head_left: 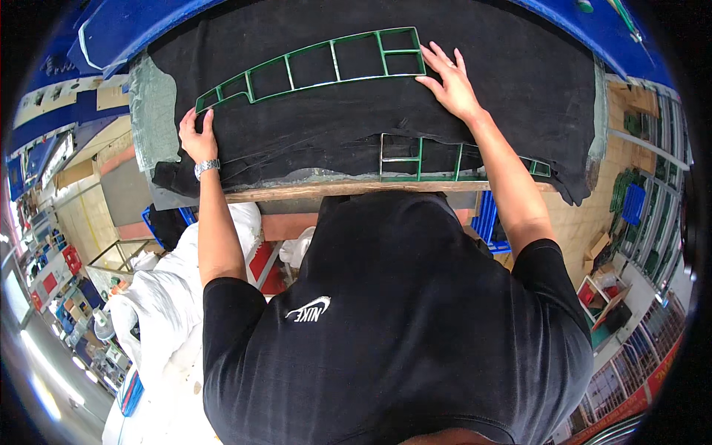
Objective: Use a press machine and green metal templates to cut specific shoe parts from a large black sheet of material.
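A long, slightly curved green metal cutting die [334, 59] with several crossbars lies on black sheet material [297, 133]. My left hand [198, 139] has its thumb and fingers closed on the die's narrow left end. At the wide right end, my right hand [451, 85] grips the corner between thumb and forefinger, the other fingers stretched outward. A second green cutting die [400, 159] rests along the near edge of the sheet, partly behind my right forearm. The sheet is wrinkled near this second die.
The sheet covers a worn grey-green board [153, 104] with a wooden front edge [297, 190]. Blue machine parts [141, 33] border the far side. White cloth [174, 297] is heaped at lower left. A blue crate [486, 222] stands below the table, and racks [656, 215] line the right.
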Demonstrator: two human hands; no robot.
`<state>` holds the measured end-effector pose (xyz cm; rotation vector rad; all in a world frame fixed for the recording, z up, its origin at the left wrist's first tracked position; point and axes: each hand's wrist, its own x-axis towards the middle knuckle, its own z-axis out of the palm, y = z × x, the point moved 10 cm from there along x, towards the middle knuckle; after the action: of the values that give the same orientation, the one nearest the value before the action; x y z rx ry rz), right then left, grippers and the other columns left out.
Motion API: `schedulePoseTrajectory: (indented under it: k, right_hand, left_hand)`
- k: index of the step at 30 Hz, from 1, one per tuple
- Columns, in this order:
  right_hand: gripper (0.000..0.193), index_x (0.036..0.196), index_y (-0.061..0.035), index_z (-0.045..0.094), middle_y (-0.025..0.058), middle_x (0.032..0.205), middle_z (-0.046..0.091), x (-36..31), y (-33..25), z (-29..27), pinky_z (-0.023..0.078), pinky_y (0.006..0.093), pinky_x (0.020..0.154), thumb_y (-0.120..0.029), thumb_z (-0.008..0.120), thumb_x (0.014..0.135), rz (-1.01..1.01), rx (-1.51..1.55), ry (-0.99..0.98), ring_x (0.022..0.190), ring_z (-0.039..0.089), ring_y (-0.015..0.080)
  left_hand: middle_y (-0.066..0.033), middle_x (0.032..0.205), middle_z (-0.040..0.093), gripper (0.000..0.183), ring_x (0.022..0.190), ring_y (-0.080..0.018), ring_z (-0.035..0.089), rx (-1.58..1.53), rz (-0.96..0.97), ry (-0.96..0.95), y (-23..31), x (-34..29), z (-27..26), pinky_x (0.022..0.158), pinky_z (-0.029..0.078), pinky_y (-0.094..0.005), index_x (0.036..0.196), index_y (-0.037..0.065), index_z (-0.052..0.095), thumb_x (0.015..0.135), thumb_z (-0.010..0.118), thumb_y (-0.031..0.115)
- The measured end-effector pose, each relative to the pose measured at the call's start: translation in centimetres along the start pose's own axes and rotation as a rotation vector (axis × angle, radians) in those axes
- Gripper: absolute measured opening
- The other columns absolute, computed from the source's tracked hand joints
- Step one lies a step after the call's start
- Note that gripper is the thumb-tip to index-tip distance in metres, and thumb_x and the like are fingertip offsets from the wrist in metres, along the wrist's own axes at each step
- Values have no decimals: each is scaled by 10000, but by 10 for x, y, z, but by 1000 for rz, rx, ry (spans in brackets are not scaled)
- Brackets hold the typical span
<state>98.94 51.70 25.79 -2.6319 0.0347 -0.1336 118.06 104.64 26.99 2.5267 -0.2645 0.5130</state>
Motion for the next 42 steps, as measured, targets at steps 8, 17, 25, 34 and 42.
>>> schedulePoseTrajectory:
  k: [8,17,25,34,42]
  right_hand:
    - [592,1539,-145,434,101,1552,484,2,-5,3,95,535,1259,-284,627,997,29,-40,44,1522,313,242]
    - [603,1532,-164,449,180,1526,489,-2,-2,3,102,551,1254,-341,639,988,-15,-42,72,1462,413,272]
    - [543,1431,-90,548,167,1425,587,-35,-18,-60,409,435,1145,-265,703,941,-75,65,101,1340,544,323]
    - [247,978,15,742,183,928,737,-207,3,-102,573,394,734,-227,721,937,517,84,-159,821,733,327]
    - [401,1136,51,714,225,969,755,-199,-3,-51,591,356,810,-291,741,930,718,286,6,935,761,297]
  left_hand:
    - [-122,1195,705,374,1104,-294,660,-8,-15,0,-6,1,0,984,505,-396,1103,38,736,843,831,291]
    - [-119,1191,705,374,1110,-301,656,-15,-32,0,-13,3,2,992,502,-401,1080,38,741,823,847,289]
    - [-182,1220,672,507,1149,-332,636,65,-34,-212,0,7,-2,1018,488,-413,1252,12,666,865,818,301]
    - [-95,895,723,135,749,-185,693,-395,60,-616,224,-93,22,654,547,-291,1008,41,752,911,759,135]
    - [-117,918,707,173,789,-265,713,-527,217,-865,306,-130,62,695,560,-348,1047,36,730,916,730,148]
